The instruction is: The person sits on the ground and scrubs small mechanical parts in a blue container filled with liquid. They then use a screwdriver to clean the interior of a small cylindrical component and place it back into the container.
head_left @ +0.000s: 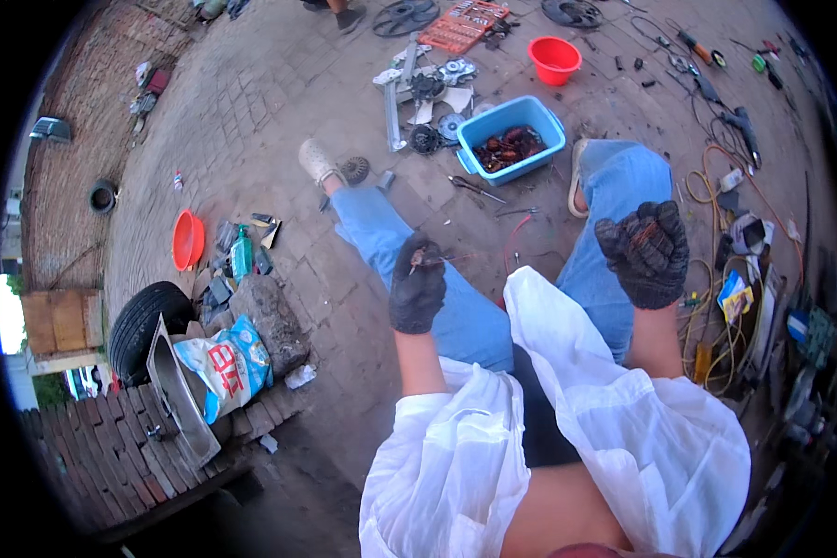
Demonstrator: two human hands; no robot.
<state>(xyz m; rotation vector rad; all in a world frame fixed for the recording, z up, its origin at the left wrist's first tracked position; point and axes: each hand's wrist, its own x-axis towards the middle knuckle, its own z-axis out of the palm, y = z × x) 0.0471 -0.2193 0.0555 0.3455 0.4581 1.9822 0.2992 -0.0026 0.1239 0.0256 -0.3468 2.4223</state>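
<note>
My left hand [417, 296], in a dark knit glove, is raised over my left thigh. Its fingers pinch a small part [418, 259], too small to name, and a thin copper-coloured wire runs off it to the right. Above my right knee, my gloved right hand [642, 261] is curled around a tangle of fine copper wire [643, 236]. Ahead of my knees stands a light blue plastic tub [476, 124] containing reddish-brown copper windings [509, 148]. A screwdriver [478, 188] and a pair of pliers [517, 211] lie on the paving between my feet.
Metal motor parts [425, 87] lie left of the tub, near an orange tool case [462, 26]. A red bowl [554, 61] stands behind it. Cords and power tools [743, 132] spread along the right. A tyre [146, 328], steel sink [181, 397] and printed bag [227, 366] are at left.
</note>
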